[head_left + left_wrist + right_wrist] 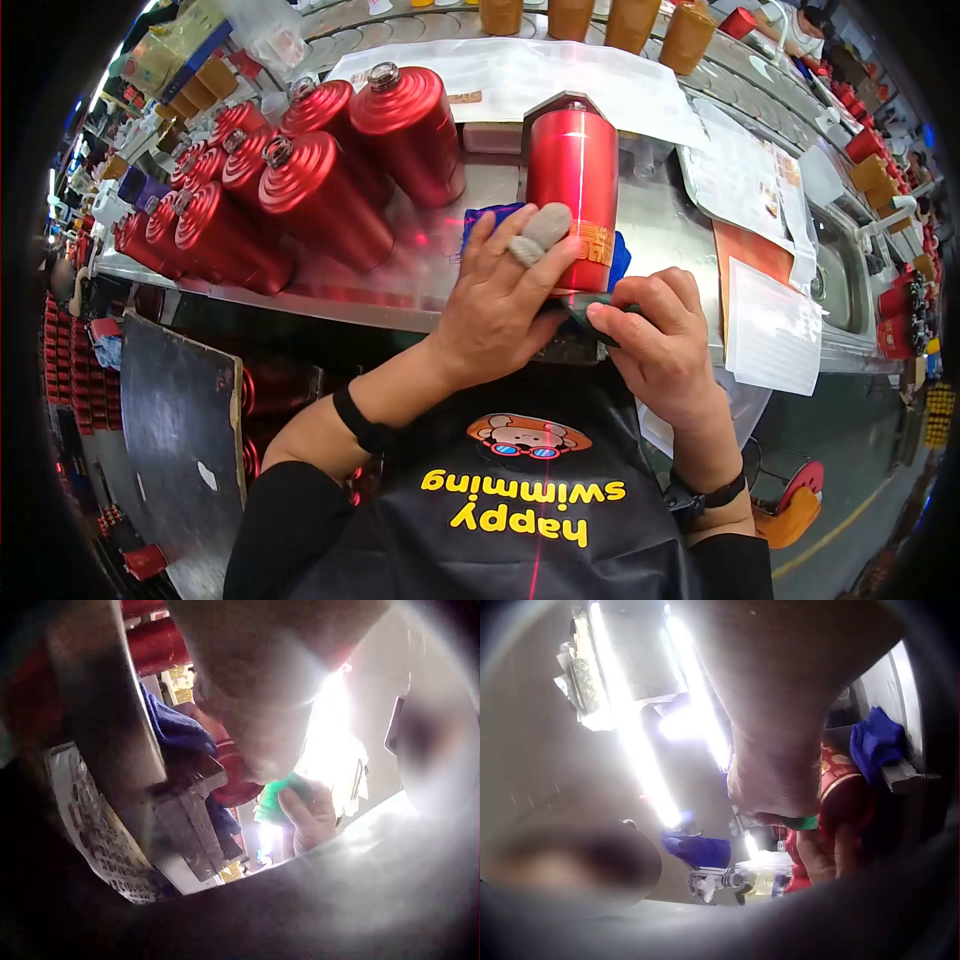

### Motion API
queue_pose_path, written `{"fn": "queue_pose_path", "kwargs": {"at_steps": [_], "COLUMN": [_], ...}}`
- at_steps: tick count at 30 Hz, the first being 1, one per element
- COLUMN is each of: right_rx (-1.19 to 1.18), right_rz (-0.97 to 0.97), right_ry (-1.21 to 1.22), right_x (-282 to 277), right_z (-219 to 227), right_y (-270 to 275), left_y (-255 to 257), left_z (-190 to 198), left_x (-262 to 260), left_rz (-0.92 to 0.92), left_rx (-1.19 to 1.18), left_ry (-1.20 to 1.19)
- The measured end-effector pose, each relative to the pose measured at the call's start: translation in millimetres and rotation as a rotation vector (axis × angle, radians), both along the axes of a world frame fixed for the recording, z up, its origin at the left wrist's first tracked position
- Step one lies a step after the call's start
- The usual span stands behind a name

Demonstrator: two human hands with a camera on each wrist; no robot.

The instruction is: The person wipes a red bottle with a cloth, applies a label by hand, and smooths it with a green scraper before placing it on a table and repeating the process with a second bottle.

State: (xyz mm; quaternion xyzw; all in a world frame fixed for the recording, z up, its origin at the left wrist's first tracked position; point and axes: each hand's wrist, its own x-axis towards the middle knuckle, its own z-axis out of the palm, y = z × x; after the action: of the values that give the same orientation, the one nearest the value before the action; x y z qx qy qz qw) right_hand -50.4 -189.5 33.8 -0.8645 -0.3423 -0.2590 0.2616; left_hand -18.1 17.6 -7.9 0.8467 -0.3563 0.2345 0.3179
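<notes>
Near the front edge of the metal desk (430, 290), the red bottle (570, 170) lies with its neck end pointing to the far side and its base end towards the person. Gold-coloured print (597, 243) shows on its side close to the base. Beneath and to either side of that lower part, a blue cloth (492, 219) sticks out, and a dark, angular frame (530, 133) shows around the far part of the bottle. From the left, the left hand (495, 312) grips the bottle, its fingers laid over the side and its thumb down by the base; pale covers (547, 226) sit on its fingertips. On the right, the right hand (660, 345) pinches a green piece of material (583, 309) between thumb and bent fingers, right at the base end; it looks dark in the head view and bright green in the left wrist view. To the left on the desk stands a group of other red bottles (325, 205), with clear tops on several of them. At the far side, brown containers (630, 22) stand in a row beyond a white sheet (600, 85). To the right lie more papers (773, 325), beside a metal sink (838, 272). Both wrist views are partly blurred and washed out by glare.
</notes>
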Motion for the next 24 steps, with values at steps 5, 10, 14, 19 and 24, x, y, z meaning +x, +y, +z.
{"fn": "queue_pose_path", "kwargs": {"at_steps": [5, 10, 14, 19, 24], "right_rx": [0.005, 0.049, 0.053, 0.103, 0.086], "right_rz": [0.017, 0.059, 0.060, 0.062, 0.086], "right_ry": [0.045, 0.052, 0.063, 0.072, 0.066], "right_x": [-0.5, 2.2, 3.1, 3.0, 5.4], "right_z": [-3.7, -8.0, -10.3, -14.2, -15.7], "right_y": [-4.3, -6.1, -8.1, -11.0, -11.5], "left_y": [-2.3, 5.0, -5.0, 7.2, -7.5], "left_z": [-12.7, -24.5, -2.9, -32.6, 4.1], "left_x": [18.6, 11.0, 11.2, 12.2, 11.3], "left_rz": [-0.025, -0.008, 0.011, -0.052, 0.006], "left_rx": [0.015, -0.094, 0.098, -0.146, 0.144], "left_ry": [-0.181, -0.035, -0.092, 0.043, -0.042]}}
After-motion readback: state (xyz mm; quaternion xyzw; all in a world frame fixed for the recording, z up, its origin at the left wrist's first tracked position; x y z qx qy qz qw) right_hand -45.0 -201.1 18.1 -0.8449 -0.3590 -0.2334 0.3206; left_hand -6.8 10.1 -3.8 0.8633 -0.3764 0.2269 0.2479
